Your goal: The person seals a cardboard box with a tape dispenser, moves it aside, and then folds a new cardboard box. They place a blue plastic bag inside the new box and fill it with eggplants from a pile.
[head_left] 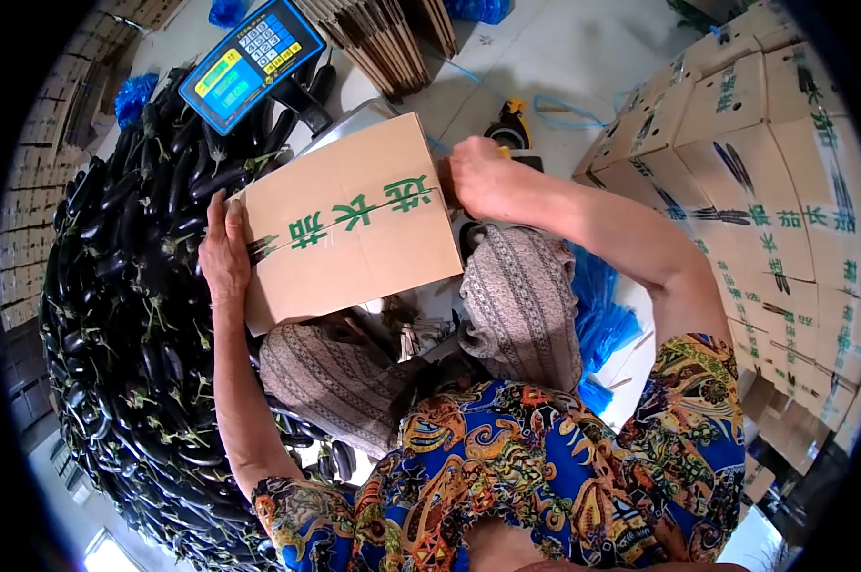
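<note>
A cardboard box point(354, 229) with green printed characters lies in front of me above my knees, its top flaps folded shut. My left hand point(224, 250) grips its left end, with the fingers up along the edge. At the opposite end, my right hand point(478, 179) is closed on the box, and its fingertips are hidden behind the edge. Part of a metal weighing platform point(364, 116) shows beyond the box, joined to a scale with a blue display point(249, 67).
A big heap of dark eggplants point(135, 324) fills the left side. Printed cartons point(754, 162) are stacked high at right. Flattened cardboard point(373, 43) stands at the back. A yellow and black tape dispenser point(514, 126) and blue plastic bags point(602, 319) lie at right.
</note>
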{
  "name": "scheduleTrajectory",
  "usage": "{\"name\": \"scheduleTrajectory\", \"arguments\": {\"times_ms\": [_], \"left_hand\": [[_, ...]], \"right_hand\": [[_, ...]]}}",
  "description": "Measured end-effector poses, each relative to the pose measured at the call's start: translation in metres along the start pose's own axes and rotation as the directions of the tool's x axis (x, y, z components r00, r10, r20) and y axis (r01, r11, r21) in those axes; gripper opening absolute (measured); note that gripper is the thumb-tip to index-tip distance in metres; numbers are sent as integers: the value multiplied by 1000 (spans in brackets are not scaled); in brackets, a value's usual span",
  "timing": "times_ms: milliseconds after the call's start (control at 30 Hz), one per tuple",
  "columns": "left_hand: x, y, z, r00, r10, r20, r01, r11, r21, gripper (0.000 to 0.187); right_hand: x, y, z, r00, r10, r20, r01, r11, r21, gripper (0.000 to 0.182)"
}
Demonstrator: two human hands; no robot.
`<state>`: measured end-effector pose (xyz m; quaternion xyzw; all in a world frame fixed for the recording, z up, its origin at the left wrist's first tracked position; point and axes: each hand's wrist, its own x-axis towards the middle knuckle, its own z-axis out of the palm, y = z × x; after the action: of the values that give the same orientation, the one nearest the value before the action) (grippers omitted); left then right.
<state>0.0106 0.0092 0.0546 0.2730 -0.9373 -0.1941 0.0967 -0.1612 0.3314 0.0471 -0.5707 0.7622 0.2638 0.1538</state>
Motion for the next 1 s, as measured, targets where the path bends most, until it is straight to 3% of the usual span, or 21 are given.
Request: {"name": "scheduleTrajectory", "arguments": {"times_ms": [67,100,133,200,267,300,333,400,467,500,567,667,700,800,833,867,900,933,967,1000], "left_hand": [[-4,-4,3,1000,-5,-4,5,1000,-8,47],[-7,-7,5,1000,-7,-8,7,1000,4,47],[-8,-9,8,1000,3,-4,-3,1000,18,47],[-3,-4,8,999,25,-48,-24,999,23,47],[-1,-2,1,997,-50,50,48,998,36,49],[-1,-1,-1,999,-47,20,47,999,4,49],[-5,2,0,999,-42,13,43,999,-23,50],[-9,9,-1,999,-44,-12,42,991,-123,48],[-9,14,-2,999,-34,-18,31,989,-146,47],[-7,11,-2,1000,-23,-5,22,989,-143,47],[-5,12,-3,1000,-30,7,31,988,-148,47],[-5,16,-5,998,-56,27,59,988,-145,49],[-5,15,-4,998,-56,28,60,985,-165,50],[-7,15,-7,997,-72,27,76,984,-158,50],[-6,16,-6,997,-77,20,80,985,-155,50],[-5,15,-5,997,-80,14,81,983,-168,51],[-4,14,-3,997,-78,19,80,977,-198,51],[-4,12,-3,997,-73,27,77,971,-227,51],[-4,11,-3,998,-58,20,61,966,-253,50],[-3,14,-5,997,-78,25,81,969,-231,49]], "right_hand": [[-8,4,-11,994,70,89,-83,985,155,21],[-1,4,-3,994,81,78,-88,992,93,25],[17,3,28,998,54,36,-58,987,152,23],[50,-16,67,997,-52,49,66,942,-329,21],[49,-15,88,980,-88,-176,70,991,-110,20],[57,-17,77,998,32,47,-37,994,100,17],[56,-17,90,998,51,-44,-41,978,206,17],[43,-1,102,966,190,174,-252,831,496,22],[17,16,173,954,168,-247,18,792,611,54],[11,22,175,974,225,-33,-138,701,700,61],[-1,30,181,880,255,400,-474,469,745,74],[-9,25,246,837,275,474,-545,331,770,79],[-5,21,271,820,251,514,-572,356,739,76],[-11,4,287,802,459,384,-598,611,519,75],[-6,5,267,807,490,330,-576,524,628,65],[5,5,261,853,520,55,-340,472,813,58],[13,1,221,787,616,32,-182,182,966,55],[22,-2,180,711,704,9,68,-81,994,54],[18,-1,118,757,641,124,179,-387,905,55],[27,-8,95,776,629,-50,389,-414,823,57]]}}
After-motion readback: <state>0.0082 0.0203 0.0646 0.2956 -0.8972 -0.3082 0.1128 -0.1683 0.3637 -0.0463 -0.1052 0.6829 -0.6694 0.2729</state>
